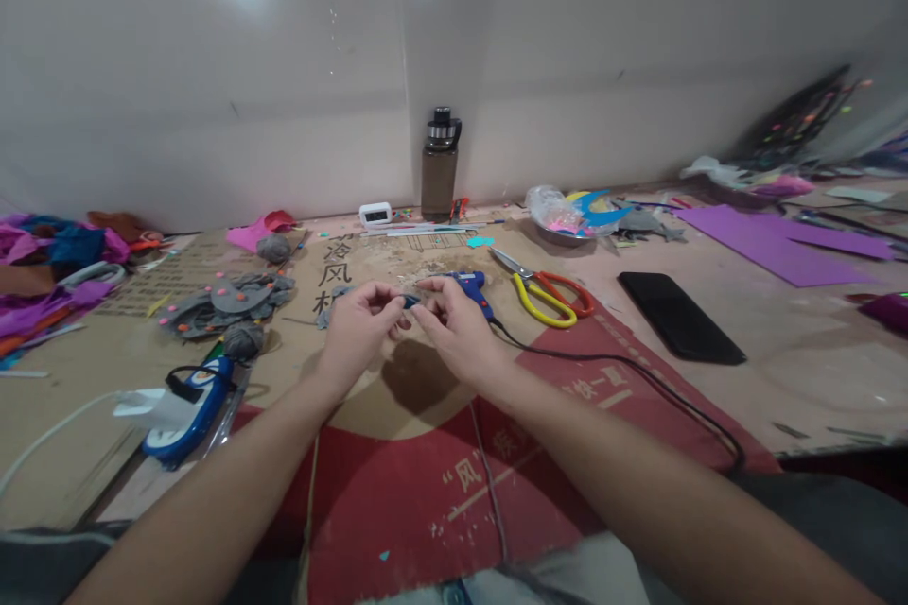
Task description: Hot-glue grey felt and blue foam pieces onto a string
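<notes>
Above the cardboard sheet, my left hand (369, 317) and my right hand (446, 317) come together, fingers pinched. Between their fingertips is a small dark blue piece (410, 301), mostly covered, so its kind does not show. Just behind my right hand lies a blue glue gun (472, 284), its black cord running to the right. Scissors (545, 291) with one yellow and one red handle rest open to the right of it. Grey felt pieces with pink and orange dots (227, 302) and a ball of grey yarn (243, 340) are left of my left hand.
A dark bottle (440, 170) and a small white digital display (375, 215) stand by the wall. A black phone (679, 317), purple sheets (759, 241) and a metal bowl (560, 234) are on the right. A blue power strip (191, 411) and colourful scraps (63, 255) occupy the left.
</notes>
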`<state>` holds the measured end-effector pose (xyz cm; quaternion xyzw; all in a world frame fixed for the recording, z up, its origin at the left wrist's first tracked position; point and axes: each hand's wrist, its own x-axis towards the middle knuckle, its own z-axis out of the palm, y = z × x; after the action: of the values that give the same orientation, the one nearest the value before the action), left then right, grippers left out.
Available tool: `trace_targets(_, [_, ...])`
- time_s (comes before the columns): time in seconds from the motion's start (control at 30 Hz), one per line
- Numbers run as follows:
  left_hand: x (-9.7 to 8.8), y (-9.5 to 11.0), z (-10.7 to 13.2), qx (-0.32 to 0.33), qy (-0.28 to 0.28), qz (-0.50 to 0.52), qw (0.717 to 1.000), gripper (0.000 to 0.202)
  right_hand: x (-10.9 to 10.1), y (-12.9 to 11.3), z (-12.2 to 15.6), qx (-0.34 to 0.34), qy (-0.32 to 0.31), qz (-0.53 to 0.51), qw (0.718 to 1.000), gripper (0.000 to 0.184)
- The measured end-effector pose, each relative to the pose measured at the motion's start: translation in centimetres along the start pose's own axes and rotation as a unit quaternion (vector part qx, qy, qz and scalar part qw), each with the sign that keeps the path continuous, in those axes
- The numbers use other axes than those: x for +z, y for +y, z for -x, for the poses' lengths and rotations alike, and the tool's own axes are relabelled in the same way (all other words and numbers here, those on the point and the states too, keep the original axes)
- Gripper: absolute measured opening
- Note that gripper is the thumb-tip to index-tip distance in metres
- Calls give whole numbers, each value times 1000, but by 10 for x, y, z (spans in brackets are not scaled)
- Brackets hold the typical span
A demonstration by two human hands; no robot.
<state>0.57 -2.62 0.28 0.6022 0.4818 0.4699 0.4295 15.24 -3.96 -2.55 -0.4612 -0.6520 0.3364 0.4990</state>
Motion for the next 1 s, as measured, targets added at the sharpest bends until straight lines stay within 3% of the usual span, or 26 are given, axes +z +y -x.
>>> trace_targets(0.07, [-2, 1, -2, 0, 20, -2, 1000, 19, 2, 4, 1, 0, -6, 18, 1000, 36])
trace_targets(0.2, [-8, -2, -8, -5, 56, 0, 998, 20, 4, 8, 2, -14, -48, 49, 998, 24])
trace_targets(0.4, [-13, -14, -16, -17, 57, 99, 993, 25, -11, -3, -4, -72, -124, 101, 984, 29])
trace_targets(0.47, [-14, -14, -17, -26, 64, 140, 988, 26, -25, -7, -10, -73, -92, 135, 984, 35])
trace_targets(0.53, [-15, -12, -17, -37, 74, 172, 982, 27, -41, -8, -15, -49, -17, 200, 978, 36])
trace_targets(0.63, [-17, -8, -17, -47, 90, 195, 976, 29, -61, 0, -21, 45, 50, 384, 921, 34])
trace_targets(0.7, [-18, -7, -18, -47, 99, 192, 975, 28, -65, 9, -22, 118, 0, 461, 879, 34])
trace_targets(0.77, [-19, -8, -19, -43, 105, 181, 977, 26, -61, 19, -22, 142, -52, 487, 860, 35])
trace_targets(0.87, [-19, -11, -20, -31, 98, 161, 982, 24, -52, 35, -24, 135, -29, 475, 869, 30])
trace_targets(1.0, [-20, -15, -21, -26, 89, 149, 984, 24, -50, 51, -32, 166, 15, 296, 941, 12])
